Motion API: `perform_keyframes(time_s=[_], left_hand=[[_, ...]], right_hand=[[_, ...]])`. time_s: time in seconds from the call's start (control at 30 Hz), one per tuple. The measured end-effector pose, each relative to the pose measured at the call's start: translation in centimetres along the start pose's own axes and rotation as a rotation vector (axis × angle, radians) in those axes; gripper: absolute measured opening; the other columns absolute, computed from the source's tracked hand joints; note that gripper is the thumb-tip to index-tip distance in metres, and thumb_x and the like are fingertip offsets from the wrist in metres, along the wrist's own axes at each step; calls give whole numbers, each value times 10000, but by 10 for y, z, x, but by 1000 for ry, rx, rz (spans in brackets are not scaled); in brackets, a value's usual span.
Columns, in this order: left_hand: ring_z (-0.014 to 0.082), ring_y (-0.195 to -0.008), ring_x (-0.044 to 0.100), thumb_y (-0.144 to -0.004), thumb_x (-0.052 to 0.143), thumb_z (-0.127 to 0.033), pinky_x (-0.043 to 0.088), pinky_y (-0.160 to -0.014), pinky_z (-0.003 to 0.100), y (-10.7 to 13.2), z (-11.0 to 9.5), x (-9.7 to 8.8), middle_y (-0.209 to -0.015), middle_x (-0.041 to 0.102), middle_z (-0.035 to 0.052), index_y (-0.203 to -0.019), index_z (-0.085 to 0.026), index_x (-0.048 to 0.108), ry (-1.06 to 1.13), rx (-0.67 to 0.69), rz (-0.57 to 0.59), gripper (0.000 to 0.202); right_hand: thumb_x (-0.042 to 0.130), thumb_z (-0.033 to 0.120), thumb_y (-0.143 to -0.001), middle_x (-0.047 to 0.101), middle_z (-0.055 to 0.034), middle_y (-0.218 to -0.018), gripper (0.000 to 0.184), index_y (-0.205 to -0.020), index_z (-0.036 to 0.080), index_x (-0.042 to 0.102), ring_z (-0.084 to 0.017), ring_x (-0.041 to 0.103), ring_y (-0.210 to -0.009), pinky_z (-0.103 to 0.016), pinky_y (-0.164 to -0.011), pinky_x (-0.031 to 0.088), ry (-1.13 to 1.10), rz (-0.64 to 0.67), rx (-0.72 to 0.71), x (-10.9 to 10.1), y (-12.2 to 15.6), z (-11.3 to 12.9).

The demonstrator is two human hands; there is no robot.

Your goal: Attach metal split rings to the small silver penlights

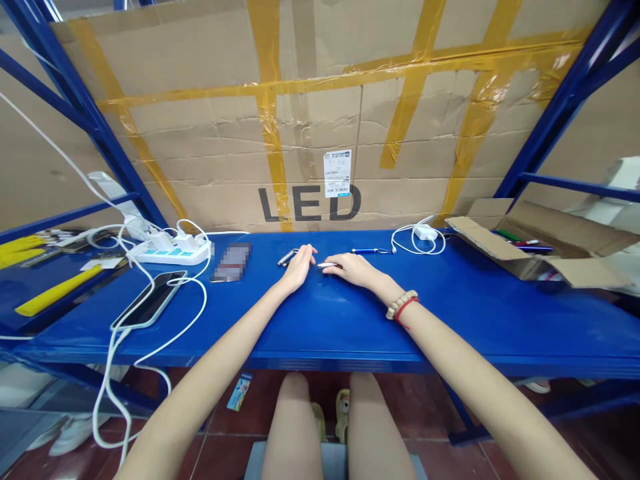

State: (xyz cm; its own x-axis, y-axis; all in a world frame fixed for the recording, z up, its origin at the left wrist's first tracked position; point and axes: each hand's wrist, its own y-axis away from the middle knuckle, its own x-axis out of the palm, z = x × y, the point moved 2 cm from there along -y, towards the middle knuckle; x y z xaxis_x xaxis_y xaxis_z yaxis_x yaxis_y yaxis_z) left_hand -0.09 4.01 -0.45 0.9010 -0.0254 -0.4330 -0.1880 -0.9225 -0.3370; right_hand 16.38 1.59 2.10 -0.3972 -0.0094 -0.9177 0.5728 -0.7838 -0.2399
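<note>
On the blue table, my right hand is closed around a slim silver pen-like piece, whose tip pokes out toward the left past the fingers. My left hand rests on its edge just across from it, fingers stretched out and slightly curved, with nothing visible in them. Right beside its far-left side lie a few small silver metal pen parts, partly hidden by the hand. Behind my right hand a blue pen lies flat, pointing sideways.
On the left are a white power strip with chargers, a phone on a looping white cable, and a dark pixelated rectangle. A white cable and an open cardboard box with pens stand right. Taped cardboard walls the back.
</note>
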Motion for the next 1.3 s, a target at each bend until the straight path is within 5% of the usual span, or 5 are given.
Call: perform_keyframes(time_s=[0.23,1.3], left_hand=[[138,-737,505,-931,214,-460,383,-738,264,1,-1,1,-731,551,11,-876,-188,539,0,0,-11,427],[132,-696,500,-930,218,-458,389,-708,258,-1,2,0,-733,558,12,-860,-192,543,-3,18,-17,425]], right_hand=[[414,409,-910,663,-47,-1039,314,-1051,232,631,-194,598,-957,-257,-778,416,0,-34,-23,4,-1,-3],[445,399,-898,672,-39,-976,267,-945,224,641,-179,609,-882,-229,-700,400,-2,-5,-13,0,1,-1]])
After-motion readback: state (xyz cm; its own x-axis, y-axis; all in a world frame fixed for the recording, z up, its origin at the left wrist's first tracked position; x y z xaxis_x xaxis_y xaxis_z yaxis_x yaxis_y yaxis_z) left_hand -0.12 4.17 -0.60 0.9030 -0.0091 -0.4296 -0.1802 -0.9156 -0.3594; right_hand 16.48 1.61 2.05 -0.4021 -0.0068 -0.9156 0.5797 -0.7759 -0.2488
